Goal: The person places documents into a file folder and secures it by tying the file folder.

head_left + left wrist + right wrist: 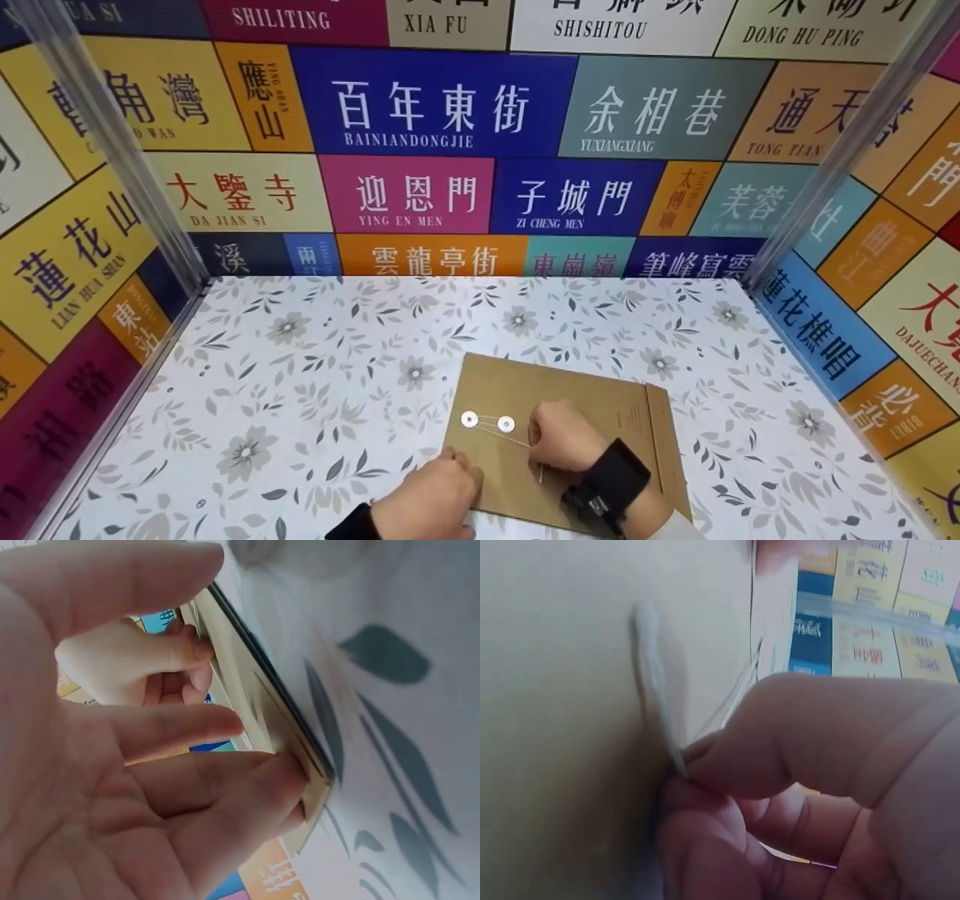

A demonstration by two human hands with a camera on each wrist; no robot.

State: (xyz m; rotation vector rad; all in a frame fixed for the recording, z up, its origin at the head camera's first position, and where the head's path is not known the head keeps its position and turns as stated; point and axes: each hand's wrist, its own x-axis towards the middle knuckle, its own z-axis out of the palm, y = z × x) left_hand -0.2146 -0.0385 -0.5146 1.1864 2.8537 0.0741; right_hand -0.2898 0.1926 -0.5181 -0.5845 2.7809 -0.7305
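Note:
A brown kraft paper document envelope (555, 386) lies at a slant on the table, two round white buttons (506, 424) on its face. White string (652, 664) loops between the buttons and runs taut to my right hand (566, 441), whose thumb and forefinger pinch it. The loose end of the string sticks out past those fingertips, close over the brown paper in the right wrist view. My left hand (436, 493) rests at the envelope's near left edge. Its fingertips (281, 776) press on the paper near a corner, with the thumb held apart from them.
The table (337, 397) has a white cover printed with grey flowers and leaves. Panels (435, 105) of colourful place-name signs stand behind it and on both sides. Clear strips (847, 120) run up the corners. Each wrist wears a black band (616, 474).

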